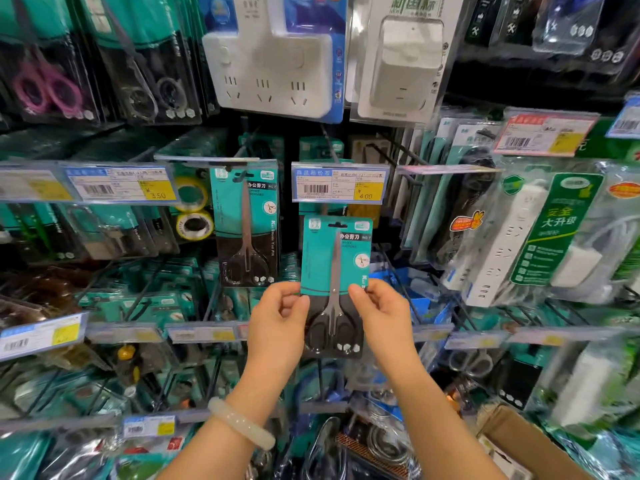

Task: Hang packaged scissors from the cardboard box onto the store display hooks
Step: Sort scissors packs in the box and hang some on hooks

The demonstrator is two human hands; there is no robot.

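A teal and black pack of scissors (335, 271) stands upright in front of the display. My left hand (278, 320) pinches its left edge and my right hand (382, 315) pinches its right edge, both at mid height. The pack's hang hole sits just below a price tag reading 4.00 (338, 183), which is fixed to the end of a display hook (329, 143). A matching scissors pack (246, 220) hangs on the hook to the left. A corner of the cardboard box (519, 441) shows at the lower right.
White power strips (273, 64) hang above, and bagged extension cords (540, 237) hang at the right. More scissors packs (52, 74) fill the upper left. Rolls of yellow tape (194, 209) sit left of centre. Wire hooks with price strips (207, 332) jut out below.
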